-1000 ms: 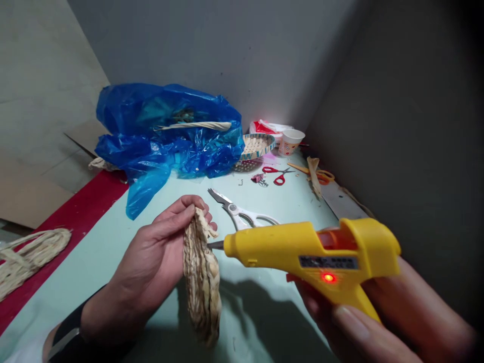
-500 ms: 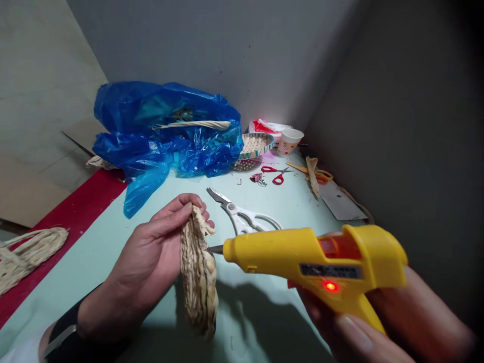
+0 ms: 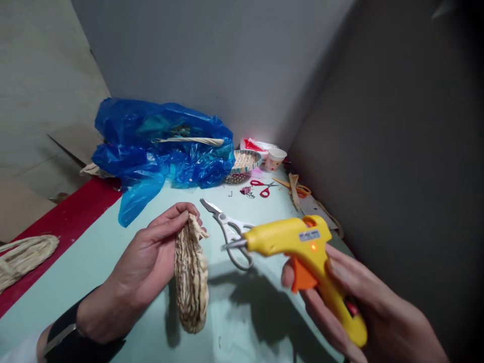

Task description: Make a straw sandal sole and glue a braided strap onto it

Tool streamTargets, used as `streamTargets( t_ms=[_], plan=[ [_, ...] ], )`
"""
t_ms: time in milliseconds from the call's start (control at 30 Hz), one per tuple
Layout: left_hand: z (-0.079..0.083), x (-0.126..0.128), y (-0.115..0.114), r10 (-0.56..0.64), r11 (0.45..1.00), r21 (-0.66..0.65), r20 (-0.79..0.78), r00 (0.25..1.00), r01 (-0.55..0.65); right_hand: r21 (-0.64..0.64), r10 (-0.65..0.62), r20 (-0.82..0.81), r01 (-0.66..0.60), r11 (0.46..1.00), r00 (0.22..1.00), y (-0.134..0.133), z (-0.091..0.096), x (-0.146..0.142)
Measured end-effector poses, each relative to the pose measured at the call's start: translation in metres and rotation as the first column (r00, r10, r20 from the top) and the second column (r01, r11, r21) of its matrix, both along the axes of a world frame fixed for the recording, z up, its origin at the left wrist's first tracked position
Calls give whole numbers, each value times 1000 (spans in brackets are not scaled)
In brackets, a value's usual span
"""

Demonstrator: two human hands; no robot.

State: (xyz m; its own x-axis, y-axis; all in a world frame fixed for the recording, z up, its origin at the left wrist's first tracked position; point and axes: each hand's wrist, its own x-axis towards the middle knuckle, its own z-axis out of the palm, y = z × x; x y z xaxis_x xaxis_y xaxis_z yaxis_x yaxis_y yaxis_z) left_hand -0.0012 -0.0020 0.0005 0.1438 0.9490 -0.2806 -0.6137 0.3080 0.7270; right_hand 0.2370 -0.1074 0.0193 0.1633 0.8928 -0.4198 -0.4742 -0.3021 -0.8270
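My left hand (image 3: 145, 262) grips a flat woven straw piece (image 3: 191, 275), holding it on edge just above the pale green table (image 3: 94, 262). My right hand (image 3: 351, 312) is wrapped round the handle of a yellow glue gun (image 3: 298, 244) with an orange trigger and a lit red lamp. The gun's metal nozzle points left, a short gap away from the straw piece. White-handled shears (image 3: 229, 229) lie on the table behind the nozzle.
A blue plastic bag (image 3: 159, 148) with a straw handle sticking out sits at the back. Beyond it are a small woven basket (image 3: 245, 161), a paper cup (image 3: 275, 159), red scissors (image 3: 262, 187) and orange scissors (image 3: 300, 189). A straw bundle (image 3: 22, 254) lies on red cloth at left. A dark wall closes the right side.
The glue gun has pulled back to the right, its nozzle leaving the straw piece, and my right hand has tilted it so the handle shows. The left hand has barely moved.
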Motion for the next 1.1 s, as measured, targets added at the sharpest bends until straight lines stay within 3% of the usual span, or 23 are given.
streamTargets(
  t_ms=[167,300,467,600,633,667,700,733,800,833,867,900,933,967,1033,1100],
  plan=[
    [5,1,-2,29,999,-38,10,1000,-28,39,-101,-118,106,994,988,18,-18,34],
    [7,0,-5,-16,1000,-11,8,1000,17,-76,-95,-132,86,993,987,23,-31,51],
    [7,2,-9,-34,999,3,-48,998,34,-178,-134,101,150,973,986,24,-46,60],
    [7,5,-12,-45,999,15,-119,992,47,-89,57,360,-27,996,931,26,-49,64],
    [7,6,-13,-46,999,17,-141,989,49,-72,117,499,-93,993,859,26,-48,67],
    [7,6,-13,-47,999,17,-159,986,50,-72,153,657,-141,987,738,25,-48,69],
    [6,6,-14,-46,999,13,-174,984,49,-95,169,813,-159,983,558,22,-47,71],
    [5,6,-14,-43,999,7,-185,982,45,-130,170,931,-144,981,323,19,-46,72],
    [3,6,-16,-57,998,-8,-201,978,56,-134,123,984,-84,987,-131,12,-43,66],
    [1,6,-16,-70,998,-11,-210,975,69,-81,52,960,-97,992,-275,8,-40,59],
    [0,6,-17,-87,996,-13,-219,972,86,2,-62,938,-173,985,-342,5,-38,49],
    [-1,7,-17,-106,994,-13,-228,968,106,122,-222,921,-304,945,-320,3,-35,37],
    [-2,7,-18,-125,992,-12,-235,964,125,240,-370,899,-443,864,-235,2,-32,23],
    [-3,8,-18,-136,990,-11,-241,961,138,289,-437,887,-561,776,-147,2,-29,8],
    [-5,9,-19,-157,987,-15,-249,956,159,298,-433,901,-700,649,-18,5,-25,-18],
    [-5,10,-19,-178,984,-20,-252,951,179,339,-429,900,-739,582,74,11,-24,-37]
  ],
)
